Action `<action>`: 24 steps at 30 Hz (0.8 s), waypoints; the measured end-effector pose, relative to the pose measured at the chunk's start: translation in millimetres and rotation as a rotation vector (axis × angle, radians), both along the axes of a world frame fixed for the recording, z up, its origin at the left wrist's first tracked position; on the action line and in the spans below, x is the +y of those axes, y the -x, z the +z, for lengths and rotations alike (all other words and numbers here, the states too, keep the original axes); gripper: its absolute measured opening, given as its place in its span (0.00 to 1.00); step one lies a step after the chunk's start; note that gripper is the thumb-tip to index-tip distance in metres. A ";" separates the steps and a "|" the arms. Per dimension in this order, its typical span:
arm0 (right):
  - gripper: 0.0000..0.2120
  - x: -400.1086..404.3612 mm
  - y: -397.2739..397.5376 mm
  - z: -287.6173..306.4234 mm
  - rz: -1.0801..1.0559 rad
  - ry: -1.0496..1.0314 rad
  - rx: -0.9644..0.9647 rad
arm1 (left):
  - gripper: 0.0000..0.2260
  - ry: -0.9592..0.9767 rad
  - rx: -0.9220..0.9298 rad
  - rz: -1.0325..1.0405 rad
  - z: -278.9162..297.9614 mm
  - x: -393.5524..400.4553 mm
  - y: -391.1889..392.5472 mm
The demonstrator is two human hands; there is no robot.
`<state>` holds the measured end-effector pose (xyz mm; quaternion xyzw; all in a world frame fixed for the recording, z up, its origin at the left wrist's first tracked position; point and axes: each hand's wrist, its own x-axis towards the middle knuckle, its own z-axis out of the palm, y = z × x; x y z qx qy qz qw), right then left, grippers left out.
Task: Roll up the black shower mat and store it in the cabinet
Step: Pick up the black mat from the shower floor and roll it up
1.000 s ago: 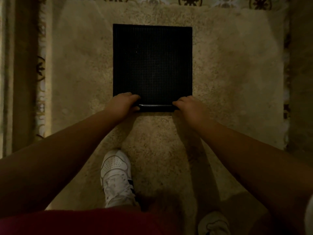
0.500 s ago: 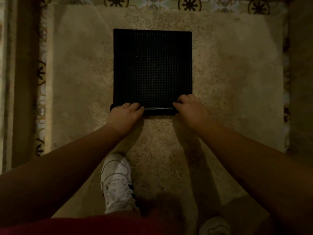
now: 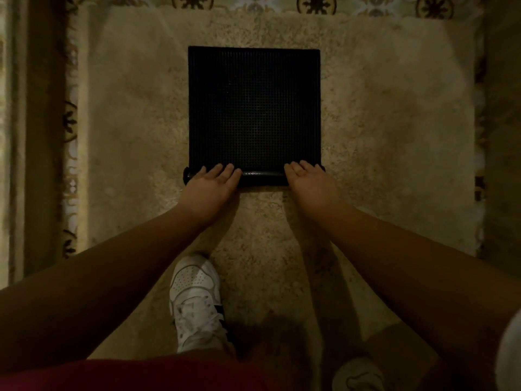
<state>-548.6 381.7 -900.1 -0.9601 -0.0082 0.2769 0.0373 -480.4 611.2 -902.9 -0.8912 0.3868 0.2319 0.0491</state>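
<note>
The black shower mat (image 3: 253,108) lies flat on a beige rug (image 3: 380,136), its grid texture facing up. Its near edge is curled into a thin roll (image 3: 262,174) that runs from side to side. My left hand (image 3: 210,183) rests over the left part of the roll, fingers stretched forward across it. My right hand (image 3: 308,180) presses on the right part in the same way. The roll's left end sticks out past my left hand. No cabinet is in view.
My left white shoe (image 3: 196,300) stands on the rug just behind the hands, and the toe of my right shoe (image 3: 358,375) shows at the bottom. Patterned floor tiles (image 3: 315,2) border the rug at the far side and left.
The near edge of the mat has been turned over into a tighter roll. Both hands went from pinching the edge to lying over the roll, and moved slightly forward.
</note>
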 end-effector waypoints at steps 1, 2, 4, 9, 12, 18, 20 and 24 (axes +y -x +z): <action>0.29 -1.4 -0.7 -1.3 -0.006 -0.005 -0.007 | 0.24 0.008 -0.001 0.019 -1.5 -1.8 -1.8; 0.29 -2.5 -2.7 -2.8 -0.011 -0.006 -0.014 | 0.24 0.010 -0.002 0.033 -3.2 -4.2 -4.3; 0.27 -3.5 -10.1 -3.2 -0.026 -0.001 -0.028 | 0.25 -0.003 -0.001 0.045 -6.4 -8.2 -10.4; 0.20 -2.4 -24.1 3.9 -0.014 0.000 -0.058 | 0.26 -0.027 -0.064 0.021 -8.7 -8.1 -21.9; 0.13 -7.4 -35.2 8.1 -0.007 -0.030 -0.007 | 0.25 0.001 -0.083 0.036 -9.7 -7.3 -28.7; 0.13 -12.7 -29.7 10.4 -0.042 -0.119 -0.023 | 0.23 0.044 -0.057 0.031 -0.2 -6.3 -27.9; 0.16 -12.7 -25.7 12.3 -0.069 -0.146 0.025 | 0.22 0.069 -0.047 0.025 4.2 -3.0 -18.3; 0.18 -13.3 -18.3 10.9 -0.099 -0.214 0.114 | 0.17 0.105 0.016 -0.005 2.5 8.6 -1.9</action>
